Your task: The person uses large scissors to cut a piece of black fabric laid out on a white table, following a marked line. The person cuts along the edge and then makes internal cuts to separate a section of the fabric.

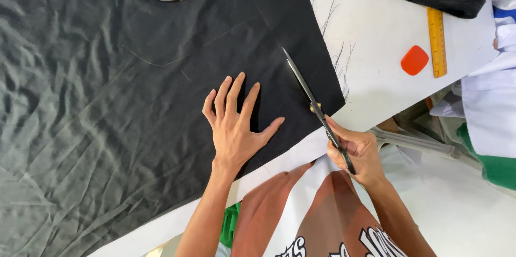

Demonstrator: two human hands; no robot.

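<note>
while the left hand (pixel 235 128) lies flat with fingers spread wide on the black cloth (pixel 161 74), the right hand (pixel 357 152) curls shut around the handles of the scissors (pixel 314 107). the blades look closed, lying over the cloth's right edge near its corner. thin chalk lines cross the cloth, and no long cut shows, so most cutting looks left. right of that edge the white table (pixel 376 36) is bare until the orange chalk (pixel 415 59) and yellow ruler (pixel 436 20).

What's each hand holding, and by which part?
Right hand holds the scissors by the handles, blades lying over the black fabric. Left hand holds nothing; it lies flat on the fabric.
</note>
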